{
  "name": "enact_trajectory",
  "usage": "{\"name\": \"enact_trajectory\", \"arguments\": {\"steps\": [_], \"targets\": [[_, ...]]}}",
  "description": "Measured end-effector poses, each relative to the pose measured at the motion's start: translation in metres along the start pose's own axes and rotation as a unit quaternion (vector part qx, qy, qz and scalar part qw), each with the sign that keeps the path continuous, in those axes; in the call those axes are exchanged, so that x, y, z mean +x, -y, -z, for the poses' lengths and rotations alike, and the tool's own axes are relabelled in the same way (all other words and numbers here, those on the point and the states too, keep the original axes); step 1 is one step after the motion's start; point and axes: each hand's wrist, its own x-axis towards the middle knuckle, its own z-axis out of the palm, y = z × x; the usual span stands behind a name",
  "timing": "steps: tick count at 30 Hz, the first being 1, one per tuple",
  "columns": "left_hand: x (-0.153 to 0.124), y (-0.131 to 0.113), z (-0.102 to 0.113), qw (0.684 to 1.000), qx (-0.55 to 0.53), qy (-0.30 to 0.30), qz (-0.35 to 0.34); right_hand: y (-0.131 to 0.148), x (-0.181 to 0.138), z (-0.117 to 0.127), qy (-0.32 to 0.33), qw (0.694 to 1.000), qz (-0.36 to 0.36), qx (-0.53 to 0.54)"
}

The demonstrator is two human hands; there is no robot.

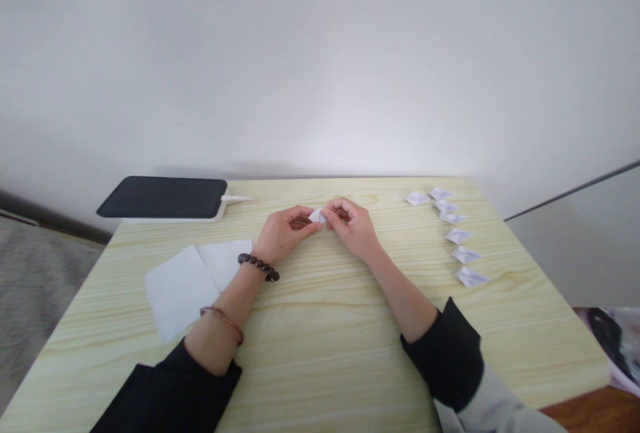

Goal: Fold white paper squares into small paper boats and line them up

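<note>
A small folded white paper piece [317,215] is held between my two hands, above the far middle of the table. My left hand [285,231] pinches its left side between thumb and fingers. On the other side, my right hand [354,227] grips its right edge with thumb and forefinger. Part of the paper is hidden behind the fingertips. Flat white paper sheets [175,293] lie overlapping to the left, partly under my left forearm. Several folded paper boats [459,235] stand in a line along the right side.
A black-screened phone or tablet [163,198] rests on a white base at the back left, with a white cable [239,198] plugged in. The pale wood-grain table [320,366] meets a white wall [320,66] at its far edge. Bagged items [617,339] sit beyond the right edge.
</note>
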Motion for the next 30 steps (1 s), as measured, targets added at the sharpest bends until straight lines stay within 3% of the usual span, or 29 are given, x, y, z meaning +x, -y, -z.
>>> {"name": "enact_trajectory", "arguments": {"steps": [13, 19, 25, 30], "targets": [[-0.0014, -0.0036, 0.0030, 0.993, 0.108, 0.015, -0.055, 0.0062, -0.0013, 0.0021, 0.067, 0.996, 0.040, -0.042], [-0.0009, -0.0030, 0.0039, 0.997, 0.075, 0.015, -0.022, 0.0029, 0.0001, 0.0016, 0.031, 0.999, -0.014, 0.008], [-0.0021, -0.0041, 0.0023, 0.992, 0.118, 0.000, -0.045, 0.0011, -0.0011, 0.0009, 0.046, 0.999, 0.012, -0.006], [-0.0005, -0.0026, -0.0002, 0.995, 0.087, -0.037, -0.029, 0.0014, -0.0008, -0.0005, 0.037, 0.999, -0.016, 0.021]]}}
